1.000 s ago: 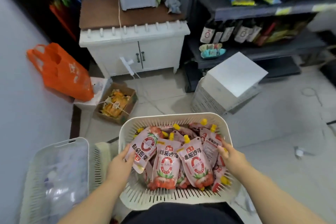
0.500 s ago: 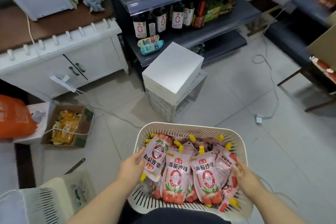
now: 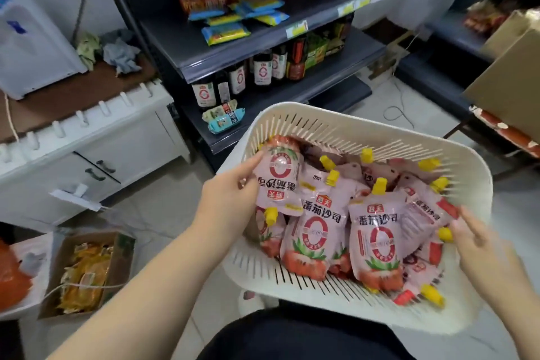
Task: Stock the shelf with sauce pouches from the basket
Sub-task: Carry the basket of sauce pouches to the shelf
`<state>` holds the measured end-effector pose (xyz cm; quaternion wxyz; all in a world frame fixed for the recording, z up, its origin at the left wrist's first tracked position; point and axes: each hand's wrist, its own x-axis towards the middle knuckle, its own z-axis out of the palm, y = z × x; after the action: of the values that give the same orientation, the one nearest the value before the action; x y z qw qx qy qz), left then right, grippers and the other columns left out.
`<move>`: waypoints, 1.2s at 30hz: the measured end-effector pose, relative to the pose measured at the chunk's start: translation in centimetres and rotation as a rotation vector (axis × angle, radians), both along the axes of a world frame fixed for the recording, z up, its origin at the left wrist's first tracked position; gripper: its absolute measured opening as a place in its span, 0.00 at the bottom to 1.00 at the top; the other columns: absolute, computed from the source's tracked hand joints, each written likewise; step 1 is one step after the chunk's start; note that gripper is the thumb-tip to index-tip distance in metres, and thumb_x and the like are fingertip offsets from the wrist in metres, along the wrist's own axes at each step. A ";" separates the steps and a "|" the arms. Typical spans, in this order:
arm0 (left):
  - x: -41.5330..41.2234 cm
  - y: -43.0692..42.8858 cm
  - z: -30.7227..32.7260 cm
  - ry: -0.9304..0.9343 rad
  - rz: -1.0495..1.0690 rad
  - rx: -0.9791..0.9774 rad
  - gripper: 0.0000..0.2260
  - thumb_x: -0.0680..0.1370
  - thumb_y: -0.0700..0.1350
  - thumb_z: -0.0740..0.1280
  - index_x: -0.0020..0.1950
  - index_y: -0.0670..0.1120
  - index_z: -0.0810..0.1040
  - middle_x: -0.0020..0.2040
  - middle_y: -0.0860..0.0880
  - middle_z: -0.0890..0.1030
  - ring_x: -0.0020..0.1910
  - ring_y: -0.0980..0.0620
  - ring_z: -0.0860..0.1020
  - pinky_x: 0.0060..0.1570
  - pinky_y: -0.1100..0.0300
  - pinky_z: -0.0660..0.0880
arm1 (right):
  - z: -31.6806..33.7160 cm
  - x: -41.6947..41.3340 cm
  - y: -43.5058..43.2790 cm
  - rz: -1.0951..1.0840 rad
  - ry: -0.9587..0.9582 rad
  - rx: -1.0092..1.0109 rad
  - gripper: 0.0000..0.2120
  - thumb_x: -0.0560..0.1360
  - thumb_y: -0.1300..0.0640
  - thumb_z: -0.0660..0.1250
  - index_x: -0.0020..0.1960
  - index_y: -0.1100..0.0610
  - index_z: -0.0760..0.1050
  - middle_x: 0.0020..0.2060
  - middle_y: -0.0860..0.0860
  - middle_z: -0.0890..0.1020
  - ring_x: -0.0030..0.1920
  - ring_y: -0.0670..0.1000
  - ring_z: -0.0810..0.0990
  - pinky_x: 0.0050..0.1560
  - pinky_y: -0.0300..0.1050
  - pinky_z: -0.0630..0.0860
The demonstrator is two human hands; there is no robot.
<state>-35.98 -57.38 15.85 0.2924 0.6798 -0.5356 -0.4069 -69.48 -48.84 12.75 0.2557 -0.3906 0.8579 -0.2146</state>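
The view has swung from the floor to the dark shelf (image 3: pixel 233 47), which now stands just beyond the basket (image 3: pixel 336 128); stocking can begin; my left hand (image 3: pixel 230 199) has raised one sauce pouch (image 3: pixel 277 181) above the basket's far-left corner, fingers (image 3: pixel 251 165) curled around it, cap pointing down; my right hand (image 3: pixel 482 242) has let go of the basket's near-right rim and hovers with fingers loose and spread, holding nothing; the rest of the pouches (image 3: pixel 377 237) lie heaped inside the basket; left of the basket, a cardboard box (image 3: pixel 125 254) on the floor holds orange packets.
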 end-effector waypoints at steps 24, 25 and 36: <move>-2.5 -20.2 -7.0 -0.122 0.969 0.292 0.21 0.77 0.38 0.62 0.69 0.52 0.72 0.68 0.44 0.73 0.61 0.48 0.74 0.52 0.64 0.64 | -4.7 7.3 -50.4 0.948 0.028 0.221 0.17 0.78 0.47 0.56 0.65 0.38 0.71 0.61 0.52 0.79 0.58 0.57 0.76 0.52 0.50 0.74; -2.7 -20.6 -7.7 -0.136 0.975 0.318 0.21 0.77 0.39 0.62 0.69 0.53 0.71 0.69 0.44 0.73 0.62 0.47 0.74 0.52 0.63 0.65 | -5.3 7.3 -50.8 0.960 0.045 0.242 0.17 0.78 0.48 0.56 0.65 0.38 0.71 0.59 0.54 0.80 0.56 0.58 0.76 0.51 0.51 0.75; 0.0 -22.7 -9.2 -0.433 0.910 0.456 0.24 0.75 0.42 0.62 0.71 0.52 0.69 0.59 0.42 0.80 0.52 0.43 0.78 0.57 0.56 0.72 | -7.4 6.8 -50.6 0.995 -0.042 0.231 0.20 0.77 0.51 0.56 0.67 0.38 0.68 0.41 0.51 0.79 0.37 0.50 0.76 0.34 0.45 0.72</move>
<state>-35.99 -80.13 6.67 0.1674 0.9569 -0.1338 -0.1962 -62.67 -99.40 5.36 0.3855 -0.7166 0.5808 0.0216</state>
